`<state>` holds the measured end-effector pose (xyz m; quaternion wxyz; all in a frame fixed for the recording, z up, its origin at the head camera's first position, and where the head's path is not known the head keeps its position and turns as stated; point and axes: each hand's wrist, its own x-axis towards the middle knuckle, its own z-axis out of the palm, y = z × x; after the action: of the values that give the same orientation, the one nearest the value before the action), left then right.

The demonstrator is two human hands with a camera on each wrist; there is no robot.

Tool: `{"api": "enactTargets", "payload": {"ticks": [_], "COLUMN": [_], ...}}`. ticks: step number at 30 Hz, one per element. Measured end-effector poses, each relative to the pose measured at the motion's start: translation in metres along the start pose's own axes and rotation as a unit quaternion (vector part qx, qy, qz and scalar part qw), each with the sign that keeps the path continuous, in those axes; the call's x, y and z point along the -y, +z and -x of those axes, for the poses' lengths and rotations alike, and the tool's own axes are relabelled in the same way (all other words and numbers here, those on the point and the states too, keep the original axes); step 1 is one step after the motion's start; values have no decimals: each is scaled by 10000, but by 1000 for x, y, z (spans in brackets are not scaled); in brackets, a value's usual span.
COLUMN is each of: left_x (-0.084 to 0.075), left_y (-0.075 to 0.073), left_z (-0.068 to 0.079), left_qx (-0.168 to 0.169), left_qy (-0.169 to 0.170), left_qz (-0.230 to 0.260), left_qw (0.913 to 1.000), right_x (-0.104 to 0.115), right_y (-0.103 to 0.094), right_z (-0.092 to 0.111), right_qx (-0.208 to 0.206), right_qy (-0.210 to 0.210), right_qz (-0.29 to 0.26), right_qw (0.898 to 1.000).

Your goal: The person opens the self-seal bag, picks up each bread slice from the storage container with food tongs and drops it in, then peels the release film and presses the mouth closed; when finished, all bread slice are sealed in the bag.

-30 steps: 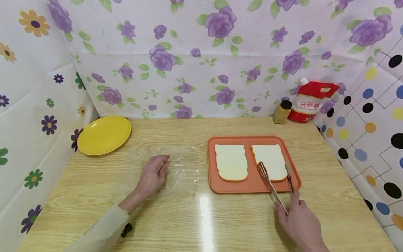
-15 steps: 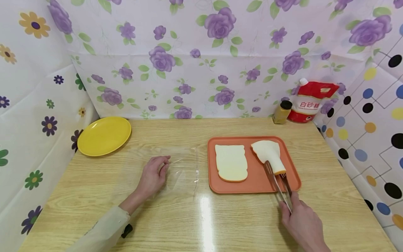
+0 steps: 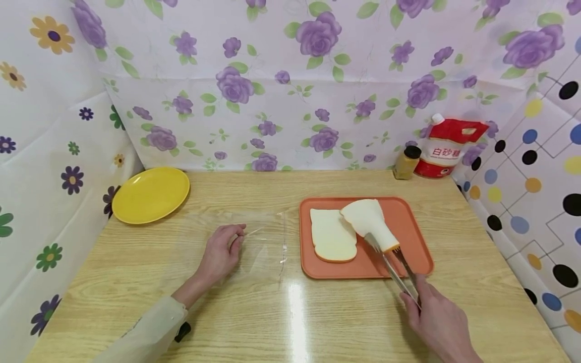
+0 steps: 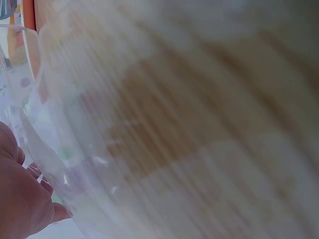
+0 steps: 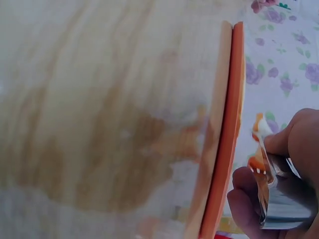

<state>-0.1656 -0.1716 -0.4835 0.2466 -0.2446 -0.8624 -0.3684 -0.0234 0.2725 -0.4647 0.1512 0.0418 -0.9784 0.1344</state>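
My right hand (image 3: 440,317) grips metal food tongs (image 3: 395,272), seen also in the right wrist view, where the fingers curl round the handles (image 5: 284,209). The tongs squeeze the near end of a bread slice (image 3: 369,219), which is bunched there and fanned out at its far end. That far corner overlaps the upper right of a second bread slice (image 3: 333,242), which lies flat on the orange tray (image 3: 313,269). My left hand (image 3: 221,252) pinches a clear plastic bag (image 3: 263,257) spread on the table; the left wrist view shows the film (image 4: 65,174) at the fingers.
A yellow plate (image 3: 151,195) stands at the back left. Behind the tray on the right are a black-lidded jar (image 3: 407,162) and a red-and-white sugar pouch (image 3: 447,147). Flowered and dotted sheets enclose the wooden table (image 3: 254,322) at the back and sides.
The tongs closed on the right bread slice, which bunched up. They then shifted it left until it overlapped the other slice. My left hand stayed in place with the bag.
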Motion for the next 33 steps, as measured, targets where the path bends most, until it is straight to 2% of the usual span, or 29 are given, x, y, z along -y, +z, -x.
{"api": "enactTargets", "payload": {"ticks": [5,12,21,25,29,33], "left_x": [0,0,-1,-1,-1,0], "left_y": [0,-1,-1,-2,-3,-3], "left_z": [-1,-1,0,0,0,1], "left_qx": [-19,-62,-123,-137,-157,-210], "left_qy": [46,75,29,-4,6,-15], "left_qz": [-19,-36,38,45,45,46], "left_qw": [10000,9999,9999,9999,9999,9998], "right_x": [3,10,30,37,43,50], "right_y": [0,0,-4,-4,-4,-5], "right_z": [-5,-14,-35,-45,-53,-61], "right_qx": [-203,-261,143,290,439,581], "right_qy": [-674,-1547,-2099,-2385,-2552,-2650], "right_qz": [37,-95,31,-84,-154,6], "right_qw": [9975,9876,9776,9707,9658,9625]}}
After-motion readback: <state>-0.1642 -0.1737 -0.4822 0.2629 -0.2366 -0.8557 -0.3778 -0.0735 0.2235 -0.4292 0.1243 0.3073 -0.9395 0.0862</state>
